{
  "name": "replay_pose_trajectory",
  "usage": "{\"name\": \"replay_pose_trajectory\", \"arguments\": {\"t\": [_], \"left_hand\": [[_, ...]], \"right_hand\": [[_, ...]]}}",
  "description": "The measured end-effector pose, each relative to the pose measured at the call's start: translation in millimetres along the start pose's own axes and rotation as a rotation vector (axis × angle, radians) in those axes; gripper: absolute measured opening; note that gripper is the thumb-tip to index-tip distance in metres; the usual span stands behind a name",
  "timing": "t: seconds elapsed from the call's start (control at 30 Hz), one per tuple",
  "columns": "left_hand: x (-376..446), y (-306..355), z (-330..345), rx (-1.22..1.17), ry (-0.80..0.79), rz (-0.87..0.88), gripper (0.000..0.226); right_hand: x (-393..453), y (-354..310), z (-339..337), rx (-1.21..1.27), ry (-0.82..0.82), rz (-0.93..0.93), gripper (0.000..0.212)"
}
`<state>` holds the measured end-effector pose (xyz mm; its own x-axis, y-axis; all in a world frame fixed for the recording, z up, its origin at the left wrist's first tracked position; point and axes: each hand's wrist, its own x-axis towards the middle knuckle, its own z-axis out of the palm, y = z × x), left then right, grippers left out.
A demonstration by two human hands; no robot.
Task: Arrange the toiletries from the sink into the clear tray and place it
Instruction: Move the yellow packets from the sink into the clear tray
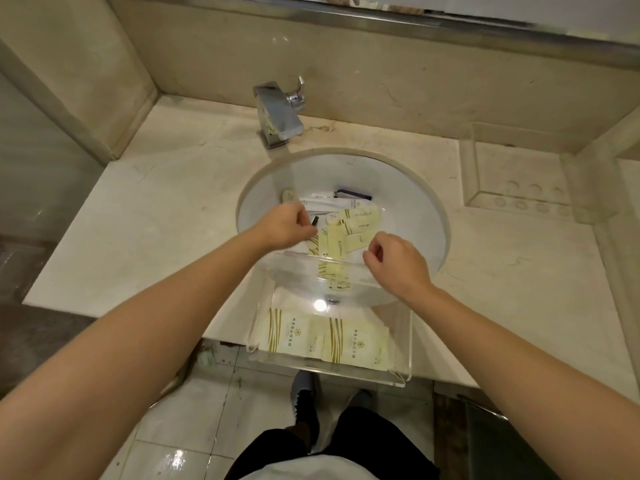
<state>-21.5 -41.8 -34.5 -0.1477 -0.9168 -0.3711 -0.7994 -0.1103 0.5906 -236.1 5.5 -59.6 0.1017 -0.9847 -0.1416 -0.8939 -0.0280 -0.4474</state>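
Note:
A clear tray (409, 344) lies across the front of the white sink (415, 216) and juts past the counter edge. Two pale yellow packets (349, 344) lie flat in its near end. Further yellow sachets (360, 223), a round soap (290, 195) and a dark-edged packet (353, 194) sit in the basin. My left hand (285, 226) hovers over the basin's left side with curled fingers, its tips beside a small black piece (315, 220); whether it pinches that piece is unclear. My right hand (393, 259) hangs over the tray's far right part, fingers curled, with nothing visible in it.
A chrome faucet (278, 114) stands behind the basin. A second clear tray (512, 174) sits on the beige counter (156, 216) at the right. The drain (332, 299) shows through the tray. My shoes (304, 400) are on the tiled floor below.

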Motion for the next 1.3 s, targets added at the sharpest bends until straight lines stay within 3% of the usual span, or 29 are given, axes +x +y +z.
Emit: {"name": "replay_pose_trajectory", "arguments": {"t": [0.2,0.4,0.67,0.93,1.1,1.2,1.3], "left_hand": [[50.3,-18.5,2.1,-0.204,0.062,-0.287,0.018],[86.9,-31.8,36.7,-0.105,-0.201,-0.394,0.027],[114.1,-49.1,76.9,0.248,-0.487,-0.305,0.034],[138.7,-54.3,89.1,0.420,-0.423,-0.093,0.016],[149.4,-53.6,93.2,0.355,-0.346,-0.090,0.029],[152.2,-53.3,99.7,0.360,-0.312,-0.097,0.048],[155.5,-51.6,107.8,0.473,-0.324,-0.108,0.070]], "right_hand": [[50.2,19.0,-1.6,0.004,-0.119,0.151,0.013],[99.0,48.4,24.8,0.041,-0.329,0.234,0.029],[137.5,71.6,68.3,0.147,-0.456,0.369,0.051],[164.4,81.7,91.0,0.245,-0.465,0.428,0.053],[176.2,81.4,94.6,0.424,-0.384,0.490,0.044],[178.7,84.7,100.6,0.520,-0.289,0.536,0.036],[178.4,89.2,104.4,0.558,-0.294,0.580,0.031]]}}
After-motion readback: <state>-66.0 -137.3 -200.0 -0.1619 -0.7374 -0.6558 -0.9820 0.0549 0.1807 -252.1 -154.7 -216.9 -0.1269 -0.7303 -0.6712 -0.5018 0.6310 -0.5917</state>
